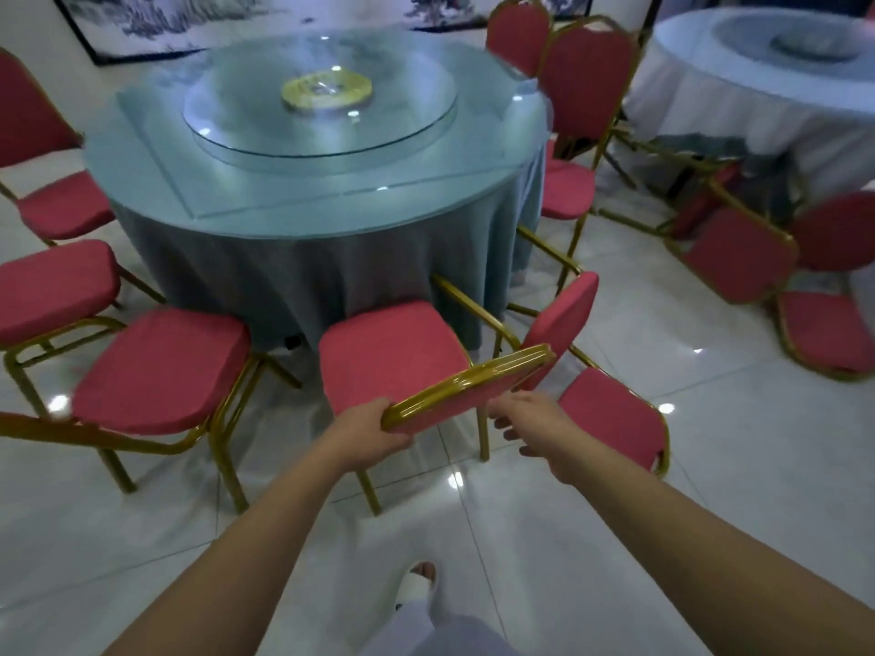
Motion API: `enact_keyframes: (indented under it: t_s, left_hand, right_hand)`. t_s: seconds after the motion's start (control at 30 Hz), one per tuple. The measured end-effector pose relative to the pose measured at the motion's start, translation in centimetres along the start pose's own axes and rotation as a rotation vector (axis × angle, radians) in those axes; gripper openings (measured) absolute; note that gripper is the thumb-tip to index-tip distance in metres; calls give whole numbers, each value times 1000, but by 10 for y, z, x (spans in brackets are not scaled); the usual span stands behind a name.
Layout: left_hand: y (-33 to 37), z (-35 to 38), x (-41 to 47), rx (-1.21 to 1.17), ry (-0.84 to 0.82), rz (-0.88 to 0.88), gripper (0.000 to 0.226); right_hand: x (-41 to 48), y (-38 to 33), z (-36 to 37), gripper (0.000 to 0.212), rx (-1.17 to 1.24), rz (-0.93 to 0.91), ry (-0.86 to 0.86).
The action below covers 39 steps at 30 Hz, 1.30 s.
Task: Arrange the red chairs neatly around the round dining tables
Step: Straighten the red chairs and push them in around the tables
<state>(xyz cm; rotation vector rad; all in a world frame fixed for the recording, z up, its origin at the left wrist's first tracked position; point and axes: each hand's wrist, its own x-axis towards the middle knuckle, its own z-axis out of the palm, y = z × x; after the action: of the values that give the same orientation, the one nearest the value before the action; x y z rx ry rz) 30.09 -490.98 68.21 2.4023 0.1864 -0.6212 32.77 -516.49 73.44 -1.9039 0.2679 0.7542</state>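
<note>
Chair (393, 352) stood at the near edge of the round table (303, 182), seat toward the cloth. Left hand (374, 430) was clamped on the gilt top rail of the backrest; right hand (530, 428) hovered just beside the rail, fingers (502, 423) loosely apart. Frame appeared rigid and probably light (rail gives the firmest hold).

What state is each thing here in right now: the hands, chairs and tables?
Left hand: gripping the backrest top.
Right hand: open beside the backrest.
Held chair: upright, seat facing the table.
Chair at its right: angled away.
Round table: clothed, glass turntable on top.
Far chair: tipped over.
</note>
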Motion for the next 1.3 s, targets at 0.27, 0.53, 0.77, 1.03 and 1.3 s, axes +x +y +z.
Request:
enact_keyframes:
  t_s: [0.27, 0.53, 0.77, 1.03, 1.3]
  left_hand:
    - [74, -49, 42, 71, 116, 214, 68]
    - [196, 8, 67, -161, -134, 518, 56]
    - [270, 101, 114, -135, -383, 448, 57]
    - [402, 190, 178, -27, -476, 386, 54]
    - [529, 275, 239, -32, -505, 355, 40]
  right_hand:
    - [-8, 31, -35, 8, 291, 38, 300]
    - [-36, 67, -69, 15, 471, 72, 536]
    - [-27, 112, -183, 26, 552, 76, 782]
    - [-1, 164, -351, 22, 686, 57, 795]
    - [-7, 227, -484, 22, 737, 110, 838]
